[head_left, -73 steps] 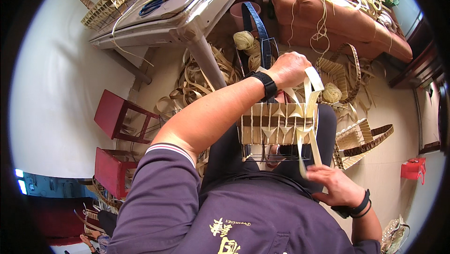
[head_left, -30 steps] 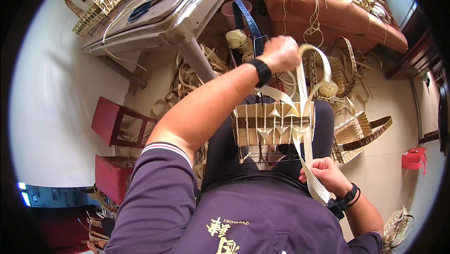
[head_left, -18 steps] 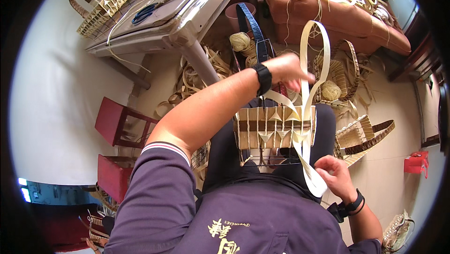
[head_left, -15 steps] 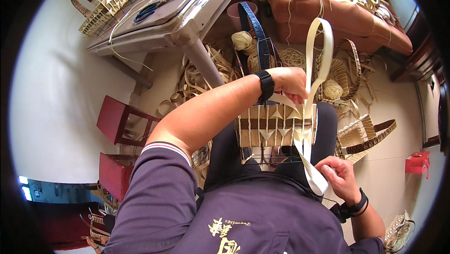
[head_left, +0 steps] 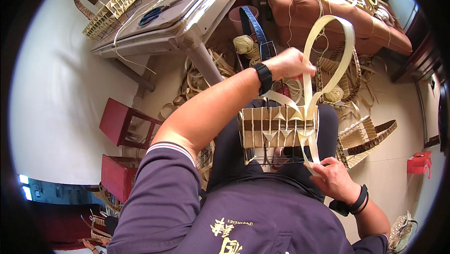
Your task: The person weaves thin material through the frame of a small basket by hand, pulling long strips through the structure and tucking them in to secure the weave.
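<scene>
A half-woven basket [head_left: 251, 134] rests across my thighs, with tan and brown bands, thin upright cords and a dark wire frame showing at its near edge. A long cream flat strip [head_left: 344, 62] passes through its right end and stands up beyond it in a tall loop. My left hand [head_left: 290, 64] is closed on the left side of this loop, above the basket. At the near edge, my right hand [head_left: 335, 178] pinches the strip's lower part between thumb and fingers. Small folded triangles of strip show on the basket's front.
A table [head_left: 154, 38] at the far left carries blue-handled scissors [head_left: 152, 16] and a basket [head_left: 112, 8]. Strips cover a brown sofa [head_left: 323, 17]. Finished-looking baskets [head_left: 363, 137], balls of cord [head_left: 243, 44] and loose strips lie on the floor. Red stools [head_left: 117, 120] stand left.
My left hand has moved up and away from the basket, onto the loop, which now spreads wider. My right hand has closed on the strip's lower part, whose hanging slack has shortened.
</scene>
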Motion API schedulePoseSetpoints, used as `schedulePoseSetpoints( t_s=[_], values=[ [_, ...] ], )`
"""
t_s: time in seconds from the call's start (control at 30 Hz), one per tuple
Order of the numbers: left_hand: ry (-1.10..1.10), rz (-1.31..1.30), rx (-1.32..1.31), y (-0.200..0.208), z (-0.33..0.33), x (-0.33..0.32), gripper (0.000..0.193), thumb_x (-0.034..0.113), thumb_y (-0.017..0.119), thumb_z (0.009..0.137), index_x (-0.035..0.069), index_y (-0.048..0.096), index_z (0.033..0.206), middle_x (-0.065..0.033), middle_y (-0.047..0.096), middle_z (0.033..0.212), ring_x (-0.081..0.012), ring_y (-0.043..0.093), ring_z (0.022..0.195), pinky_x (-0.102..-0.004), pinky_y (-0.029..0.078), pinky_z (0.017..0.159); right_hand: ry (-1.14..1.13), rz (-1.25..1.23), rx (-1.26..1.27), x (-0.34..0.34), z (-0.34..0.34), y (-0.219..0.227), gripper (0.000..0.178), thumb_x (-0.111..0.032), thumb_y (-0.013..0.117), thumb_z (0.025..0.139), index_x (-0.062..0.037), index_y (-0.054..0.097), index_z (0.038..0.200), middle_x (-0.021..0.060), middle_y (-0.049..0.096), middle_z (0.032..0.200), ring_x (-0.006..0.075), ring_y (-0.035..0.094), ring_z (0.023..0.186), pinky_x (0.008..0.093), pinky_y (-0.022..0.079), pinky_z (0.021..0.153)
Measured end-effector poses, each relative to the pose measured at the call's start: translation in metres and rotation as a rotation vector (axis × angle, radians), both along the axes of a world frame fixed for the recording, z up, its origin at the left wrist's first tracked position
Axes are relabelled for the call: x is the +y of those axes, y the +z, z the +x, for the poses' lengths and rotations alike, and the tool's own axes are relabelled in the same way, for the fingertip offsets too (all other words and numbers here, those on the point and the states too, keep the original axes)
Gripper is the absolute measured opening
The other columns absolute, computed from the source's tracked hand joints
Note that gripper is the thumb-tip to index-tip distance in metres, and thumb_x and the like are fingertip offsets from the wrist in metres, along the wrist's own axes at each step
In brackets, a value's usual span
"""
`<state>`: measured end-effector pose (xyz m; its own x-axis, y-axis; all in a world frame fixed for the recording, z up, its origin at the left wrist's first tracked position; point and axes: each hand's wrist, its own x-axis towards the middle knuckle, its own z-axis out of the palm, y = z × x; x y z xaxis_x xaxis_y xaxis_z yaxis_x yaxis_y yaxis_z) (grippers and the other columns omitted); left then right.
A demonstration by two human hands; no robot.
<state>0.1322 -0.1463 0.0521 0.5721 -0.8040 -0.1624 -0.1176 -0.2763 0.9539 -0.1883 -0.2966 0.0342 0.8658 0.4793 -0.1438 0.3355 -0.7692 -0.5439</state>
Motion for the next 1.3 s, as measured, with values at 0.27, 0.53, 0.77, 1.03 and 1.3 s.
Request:
schedulePoseSetpoints(
  t_s=[0.27,0.53,0.77,1.03,1.3],
  values=[
    [-0.177,0.287,-0.259,-0.009,-0.022,0.003,0.033,0.031,0.073,0.104,0.002,0.083,0.092,-0.0032,0.076,0.075,-0.0097,0.069,0.062,-0.0276,0.054,0.059,0.461,-0.400,-0.233,-0.033,-0.046,-0.064,0.010,-0.012,0.063,0.089,-0.0109,0.071,0.094,0.0028,0.068,0.088,0.0226,0.070,0.115,0.0586,0.020,0.134],
    [-0.350,0.487,-0.480,-0.008,-0.024,0.004,0.044,0.047,0.081,0.090,0.003,0.082,0.086,-0.0082,0.077,0.075,-0.0222,0.074,0.071,-0.0366,0.057,0.068,-0.270,-0.025,-0.055,0.025,0.010,0.006,0.038,-0.043,0.086,0.085,-0.0066,0.079,0.096,0.0061,0.077,0.074,0.0273,0.075,0.069,0.0412,0.058,0.070],
    [-0.246,0.411,-0.623,-0.011,-0.025,0.006,0.037,0.041,0.081,0.089,0.004,0.083,0.091,-0.0134,0.078,0.079,-0.0281,0.077,0.080,-0.0398,0.058,0.076,-0.134,-0.103,-0.312,0.041,0.032,-0.025,0.023,-0.024,0.076,0.089,-0.0108,0.065,0.073,0.0109,0.065,0.064,0.0338,0.068,0.059,0.0440,0.053,0.057],
    [0.183,0.268,-0.848,0.021,0.022,-0.014,0.028,0.044,0.081,0.090,0.017,0.086,0.093,-0.0146,0.081,0.100,-0.0345,0.078,0.098,-0.0454,0.062,0.087,0.445,-0.004,0.004,-0.025,-0.023,-0.061,0.016,-0.015,0.068,0.088,-0.0109,0.062,0.074,0.0106,0.062,0.067,0.0351,0.067,0.065,0.0466,0.052,0.061],
    [-0.301,0.361,-0.284,0.004,-0.029,-0.012,0.045,0.041,0.076,0.098,0.000,0.078,0.080,-0.0114,0.076,0.076,-0.0189,0.073,0.067,-0.0377,0.057,0.067,-0.149,-0.106,0.125,0.027,0.017,-0.014,0.048,-0.054,0.078,0.092,-0.0059,0.079,0.095,0.0115,0.076,0.075,0.0357,0.075,0.071,0.0466,0.059,0.068]
  ],
)
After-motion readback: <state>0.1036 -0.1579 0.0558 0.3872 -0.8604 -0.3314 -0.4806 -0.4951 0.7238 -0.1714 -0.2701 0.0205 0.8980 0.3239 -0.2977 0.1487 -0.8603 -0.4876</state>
